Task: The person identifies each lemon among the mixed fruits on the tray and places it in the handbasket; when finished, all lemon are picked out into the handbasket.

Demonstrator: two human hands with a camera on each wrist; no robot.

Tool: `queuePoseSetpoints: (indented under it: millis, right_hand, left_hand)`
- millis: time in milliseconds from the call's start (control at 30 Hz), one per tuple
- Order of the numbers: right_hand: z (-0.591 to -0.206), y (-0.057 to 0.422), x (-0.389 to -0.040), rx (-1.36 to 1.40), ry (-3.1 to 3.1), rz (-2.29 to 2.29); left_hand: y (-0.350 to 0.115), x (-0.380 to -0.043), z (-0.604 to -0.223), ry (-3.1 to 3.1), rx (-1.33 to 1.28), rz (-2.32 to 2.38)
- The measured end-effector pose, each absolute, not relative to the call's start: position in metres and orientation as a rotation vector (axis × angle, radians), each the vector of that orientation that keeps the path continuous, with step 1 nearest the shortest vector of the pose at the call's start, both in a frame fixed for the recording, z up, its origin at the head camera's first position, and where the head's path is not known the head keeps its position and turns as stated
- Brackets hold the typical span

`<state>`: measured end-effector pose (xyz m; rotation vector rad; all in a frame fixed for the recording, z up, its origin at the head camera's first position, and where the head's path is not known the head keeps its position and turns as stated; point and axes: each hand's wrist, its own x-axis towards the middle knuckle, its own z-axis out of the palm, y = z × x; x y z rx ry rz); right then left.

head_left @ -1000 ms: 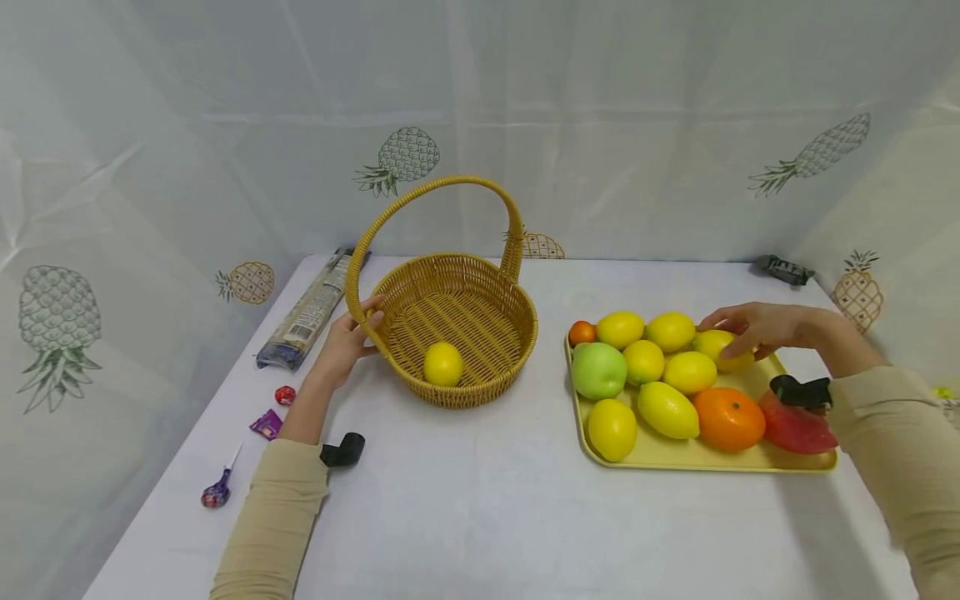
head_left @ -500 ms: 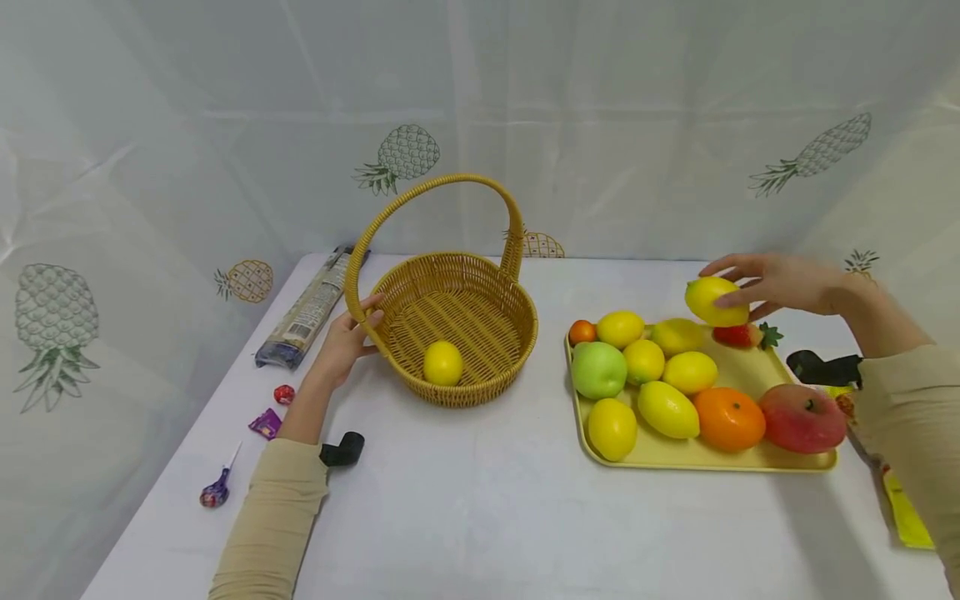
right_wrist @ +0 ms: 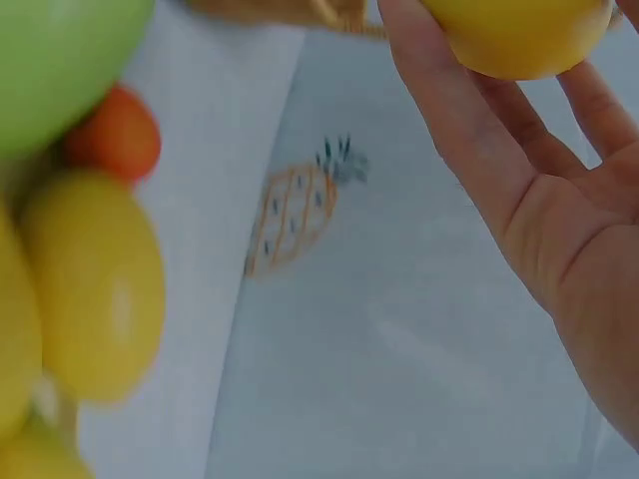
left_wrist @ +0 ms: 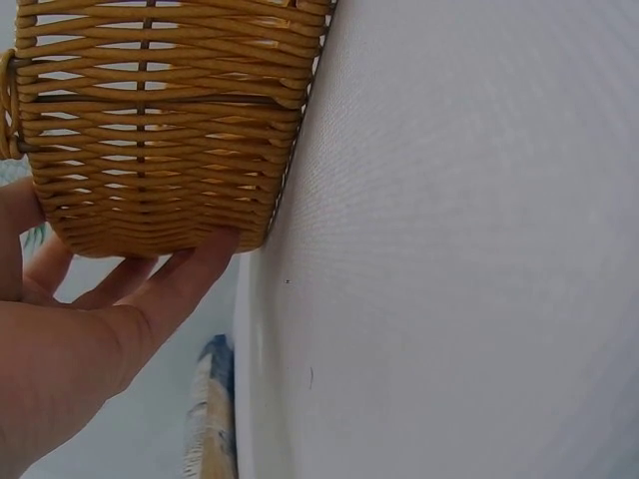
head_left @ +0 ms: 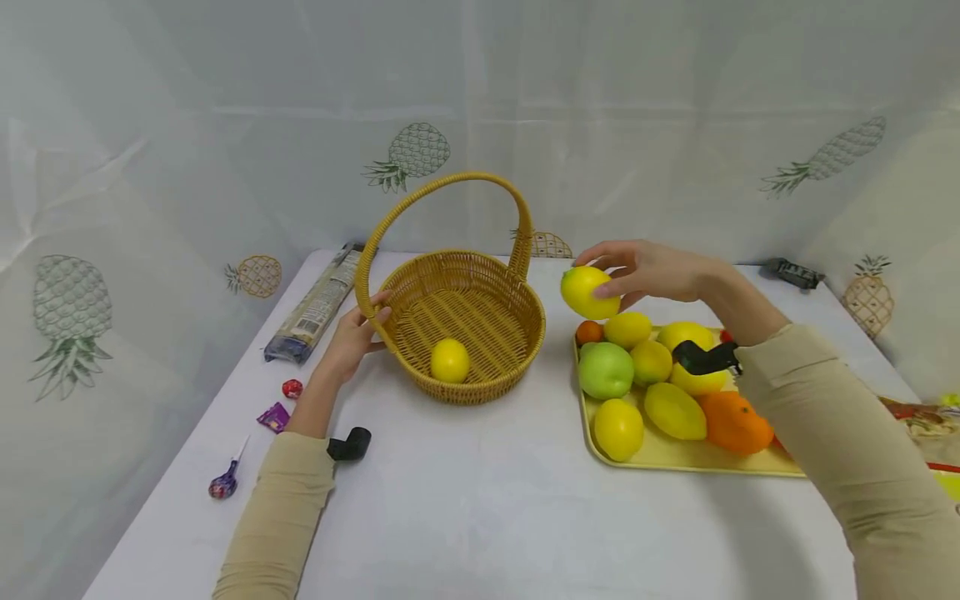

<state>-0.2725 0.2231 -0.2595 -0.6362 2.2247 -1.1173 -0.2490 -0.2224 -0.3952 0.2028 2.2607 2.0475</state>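
Left of centre in the frame, the left hand holds the rim of the wicker basket, one lemon inside. At centre right, another lemon, pinched by the right hand, has swung leftward past the tray, leaving it nearer the basket but not yet in.

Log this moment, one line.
left hand: holds wicker basket | right hand: holds lemon aloft | wicker basket: one yellow fruit inside | yellow tray: green apple, orange, lemons
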Motion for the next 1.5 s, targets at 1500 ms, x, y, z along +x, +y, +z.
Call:
queuePoseSetpoints:
  millis: [1500]
  right_hand:
    - [-0.352,0.056,-0.277,-0.713,1.913,-0.936]
  left_hand:
    - [-0.222,-0.247,-0.396,2.231,0.225,2.067]
